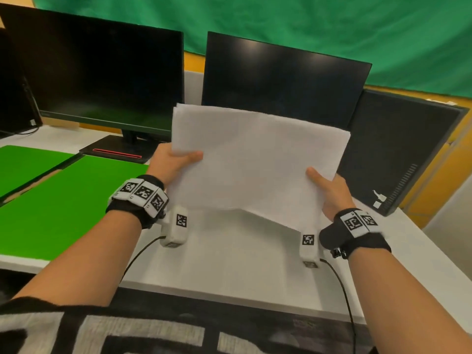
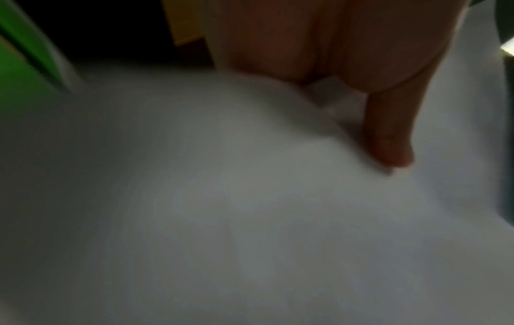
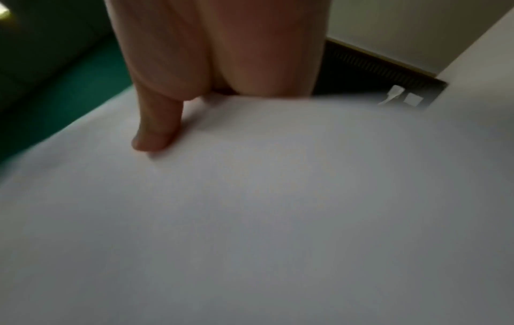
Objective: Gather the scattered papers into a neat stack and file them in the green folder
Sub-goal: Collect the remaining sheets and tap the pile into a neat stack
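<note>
**Papers Held Up Over the White Desk**

White desk (image 1: 229, 259) is seen in front of a big green cloth (image 1: 281, 24) that hangs at the back. Two dark screens are set side by side on the desk: a left screen (image 1: 102, 72) and a middle screen (image 1: 281, 85). A black flat box (image 1: 398, 154) is stood just beside the middle screen, on the right.

The stack of papers (image 1: 255, 162) is held up in the air, above the desk and in front of the screens. It is tilted, with its top edge leaned away from the person. Its bottom edge is bent a little in the middle.

The stack is gripped at its left edge by the left hand (image 1: 171, 159). The thumb is pressed on the front of the papers, and the fingers are hidden behind them. The stack is gripped at its right edge by the right hand (image 1: 329, 190) in the same way. In the left wrist view, the thumb (image 2: 389, 132) is seen pressed flat on the white sheet. In the right wrist view, the other thumb (image 3: 155, 127) is seen pressed on the sheet too. Both wrist views are blurred.

The green folder (image 1: 63, 205) is laid open and flat on the desk, to the left of the hands. It is not touched by the papers.

Black bands with little square marks are worn on both wrists.
</note>
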A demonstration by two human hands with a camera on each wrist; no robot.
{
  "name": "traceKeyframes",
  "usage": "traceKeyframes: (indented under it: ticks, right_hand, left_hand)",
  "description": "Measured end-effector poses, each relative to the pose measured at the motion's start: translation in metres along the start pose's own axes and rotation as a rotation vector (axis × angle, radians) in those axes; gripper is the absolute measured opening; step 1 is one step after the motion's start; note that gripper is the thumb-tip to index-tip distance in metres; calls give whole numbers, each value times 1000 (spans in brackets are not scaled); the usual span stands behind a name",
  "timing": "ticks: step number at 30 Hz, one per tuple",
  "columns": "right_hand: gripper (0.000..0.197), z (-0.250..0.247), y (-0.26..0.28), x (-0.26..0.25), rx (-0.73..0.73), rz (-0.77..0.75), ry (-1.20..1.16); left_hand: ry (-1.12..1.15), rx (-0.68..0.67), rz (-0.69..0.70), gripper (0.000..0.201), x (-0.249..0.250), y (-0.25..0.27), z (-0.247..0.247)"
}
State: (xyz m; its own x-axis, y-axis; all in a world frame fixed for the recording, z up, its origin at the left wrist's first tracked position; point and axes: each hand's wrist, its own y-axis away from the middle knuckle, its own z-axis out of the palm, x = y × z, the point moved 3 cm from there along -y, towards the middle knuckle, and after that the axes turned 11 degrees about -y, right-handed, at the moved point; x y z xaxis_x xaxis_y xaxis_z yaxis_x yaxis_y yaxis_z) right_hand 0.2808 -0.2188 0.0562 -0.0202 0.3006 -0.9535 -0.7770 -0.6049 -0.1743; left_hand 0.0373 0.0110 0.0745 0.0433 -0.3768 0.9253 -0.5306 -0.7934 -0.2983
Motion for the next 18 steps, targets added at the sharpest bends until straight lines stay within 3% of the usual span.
traceKeyframes:
  ticks: [3, 5, 9, 14, 18]
  right_hand:
    - [65, 13, 4, 4, 45, -74, 12]
    - [43, 15, 7, 17, 75, -34, 86]
    - [44, 2, 16, 52, 67, 87, 261]
    - [35, 4, 12, 41, 199, 0, 239]
    - [32, 15, 5, -8, 136, -174, 444]
  left_hand:
    - [8, 21, -31, 17, -7, 2, 12]
    - [5, -17, -94, 22, -24, 4, 19]
    - [-107, -76, -260, 48, -63, 18, 24]
    - [-131, -66, -282, 53, -66, 12, 19]
    - [-354, 162, -107, 114, -31, -8, -8]
